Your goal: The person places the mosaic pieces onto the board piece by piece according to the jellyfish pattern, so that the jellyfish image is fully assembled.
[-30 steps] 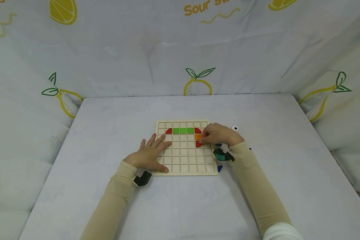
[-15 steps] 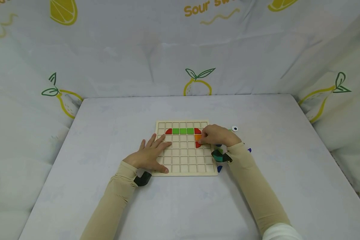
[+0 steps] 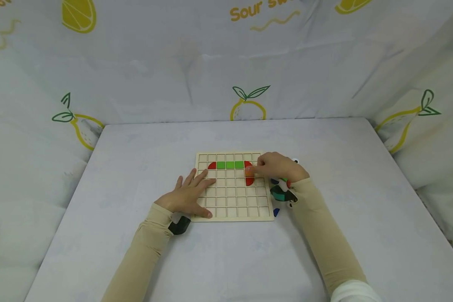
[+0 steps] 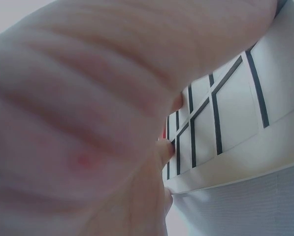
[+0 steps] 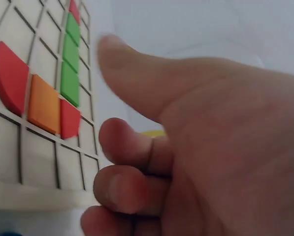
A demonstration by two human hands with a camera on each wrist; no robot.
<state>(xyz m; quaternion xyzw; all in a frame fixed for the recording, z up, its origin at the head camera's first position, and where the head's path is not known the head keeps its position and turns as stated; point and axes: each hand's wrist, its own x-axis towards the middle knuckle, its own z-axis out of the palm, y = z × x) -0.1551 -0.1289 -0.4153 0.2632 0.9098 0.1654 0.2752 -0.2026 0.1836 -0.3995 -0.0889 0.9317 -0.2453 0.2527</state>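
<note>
My left hand [image 3: 186, 195] lies with spread fingers on the left part of a pale wooden grid board [image 3: 232, 218]. Over the board's right edge is my right hand [image 3: 277, 165], a finger overlapping the orange tile [image 3: 248, 171] in the head view. The right wrist view shows its thumb apart from the curled fingers [image 5: 124, 189], nothing between them. A row of green tiles [image 3: 230, 165] runs between a red rounded tile [image 3: 212, 165] and a second red corner tile [image 5: 70, 119]. Below the orange tile sits another red rounded tile [image 3: 249, 181].
Right of the board lie a blue piece [image 3: 276, 212] and other small pieces, partly hidden by the right wrist. A white disc with a black dot [image 3: 296, 160] lies behind that wrist. The white table [image 3: 154, 142] meets a lemon-print cloth [image 3: 136, 84] at the back.
My right hand has let go of the lower red rounded tile and shifted slightly back, a finger now over the orange tile. My left hand has stayed put.
</note>
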